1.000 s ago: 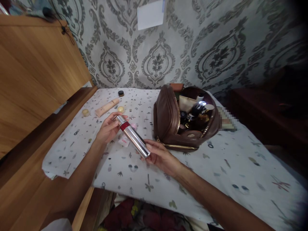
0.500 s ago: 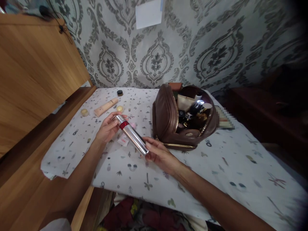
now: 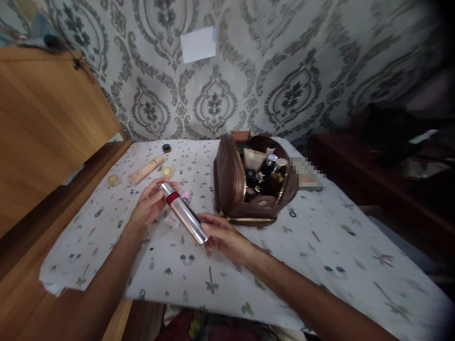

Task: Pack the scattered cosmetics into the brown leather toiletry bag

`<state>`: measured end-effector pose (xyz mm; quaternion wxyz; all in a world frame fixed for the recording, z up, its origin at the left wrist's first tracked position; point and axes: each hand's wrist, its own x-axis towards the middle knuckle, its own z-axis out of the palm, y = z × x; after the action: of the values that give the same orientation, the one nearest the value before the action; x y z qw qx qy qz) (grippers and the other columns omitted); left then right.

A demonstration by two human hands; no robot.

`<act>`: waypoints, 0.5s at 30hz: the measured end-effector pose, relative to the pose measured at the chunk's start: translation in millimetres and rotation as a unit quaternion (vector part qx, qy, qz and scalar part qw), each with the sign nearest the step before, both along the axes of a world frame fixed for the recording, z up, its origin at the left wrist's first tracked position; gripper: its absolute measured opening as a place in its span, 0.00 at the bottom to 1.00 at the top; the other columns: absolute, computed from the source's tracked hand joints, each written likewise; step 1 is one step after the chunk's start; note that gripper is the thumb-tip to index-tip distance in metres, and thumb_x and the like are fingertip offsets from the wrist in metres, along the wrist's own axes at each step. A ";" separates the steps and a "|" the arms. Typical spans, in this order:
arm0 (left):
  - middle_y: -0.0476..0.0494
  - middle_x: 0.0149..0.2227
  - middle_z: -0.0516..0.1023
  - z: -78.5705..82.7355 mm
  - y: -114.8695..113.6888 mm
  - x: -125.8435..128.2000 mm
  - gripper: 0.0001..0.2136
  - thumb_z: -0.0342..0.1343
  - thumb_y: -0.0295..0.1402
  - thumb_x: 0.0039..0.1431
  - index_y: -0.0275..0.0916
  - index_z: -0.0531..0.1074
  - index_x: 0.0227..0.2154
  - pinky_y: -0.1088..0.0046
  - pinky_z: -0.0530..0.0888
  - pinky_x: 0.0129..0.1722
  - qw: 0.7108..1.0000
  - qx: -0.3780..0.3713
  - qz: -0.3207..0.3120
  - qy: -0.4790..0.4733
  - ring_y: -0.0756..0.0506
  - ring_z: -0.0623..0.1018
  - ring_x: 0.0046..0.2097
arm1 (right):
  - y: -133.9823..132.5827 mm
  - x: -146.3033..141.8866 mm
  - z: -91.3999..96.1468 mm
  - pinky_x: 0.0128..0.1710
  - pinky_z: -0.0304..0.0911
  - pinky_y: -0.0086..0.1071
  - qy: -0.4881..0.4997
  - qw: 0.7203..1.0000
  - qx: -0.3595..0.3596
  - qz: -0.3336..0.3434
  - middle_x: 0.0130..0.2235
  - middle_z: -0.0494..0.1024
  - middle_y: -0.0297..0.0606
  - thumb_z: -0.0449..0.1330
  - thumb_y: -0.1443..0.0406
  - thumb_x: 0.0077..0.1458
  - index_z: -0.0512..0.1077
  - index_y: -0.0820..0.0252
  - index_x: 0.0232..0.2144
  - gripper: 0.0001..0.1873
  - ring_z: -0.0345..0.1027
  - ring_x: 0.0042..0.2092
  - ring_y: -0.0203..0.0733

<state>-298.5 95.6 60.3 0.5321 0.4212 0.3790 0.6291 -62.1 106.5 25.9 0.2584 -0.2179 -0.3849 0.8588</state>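
Note:
A shiny silver cosmetic bottle (image 3: 186, 219) with a red band is held slantwise above the table between both my hands. My left hand (image 3: 147, 203) grips its upper end, near the red band. At the lower end, the fingers of my right hand (image 3: 223, 235) close round the silver body. Beneath the bottle lies a small white packet (image 3: 172, 219), partly covered, with a small pink-purple item (image 3: 185, 195) beside it. To the right stands a brown makeup bag (image 3: 227, 184), unzipped, with several cosmetics inside, among them a cream tube (image 3: 253, 159).
Beyond my left hand lie a peach tube (image 3: 146, 170), a black-lidded jar (image 3: 166, 148) and two small yellowish jars, one (image 3: 166, 172) near the tube. A wooden cabinet (image 3: 53, 128) borders the left side. A patterned cloth (image 3: 305, 265) covers the table. A blurred flat item (image 3: 307, 175) lies behind the bag.
The camera view has shifted, so the table and bag appear further left and the wall lower. Both hands keep their hold on the silver bottle, at about the same slant.

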 end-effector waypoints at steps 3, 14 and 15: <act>0.40 0.45 0.80 2.0 -1.4 1.5 0.18 0.69 0.36 0.50 0.39 0.76 0.44 0.71 0.77 0.43 1.000 -0.006 0.021 0.012 0.45 0.80 0.42 | 0.0 0.4 0.5 0.21 0.58 0.23 0.012 1.000 0.002 -0.001 0.28 0.73 0.30 0.73 0.53 0.42 0.75 0.61 0.43 0.28 0.64 0.25 0.29; 0.42 0.45 0.81 4.5 -1.1 11.1 0.24 0.74 0.41 0.37 0.42 0.79 0.40 0.69 0.81 0.36 0.986 -0.122 0.098 0.057 0.40 0.81 0.41 | -2.6 1.3 5.3 0.21 0.58 0.24 0.015 1.000 0.004 0.017 0.28 0.73 0.27 0.77 0.50 0.27 0.74 0.62 0.45 0.41 0.63 0.24 0.28; 0.43 0.44 0.82 4.6 -1.0 11.5 0.24 0.74 0.41 0.36 0.43 0.79 0.40 0.69 0.81 0.36 0.984 -0.132 0.103 0.062 0.39 0.81 0.41 | -2.2 0.9 4.6 0.21 0.59 0.24 0.015 1.000 0.004 0.023 0.27 0.72 0.27 0.77 0.50 0.25 0.74 0.62 0.45 0.43 0.63 0.24 0.29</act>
<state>-286.9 94.6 64.8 0.4908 0.3441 0.5320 0.5980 -61.2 104.3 30.5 0.2452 -0.1945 -0.3895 0.8662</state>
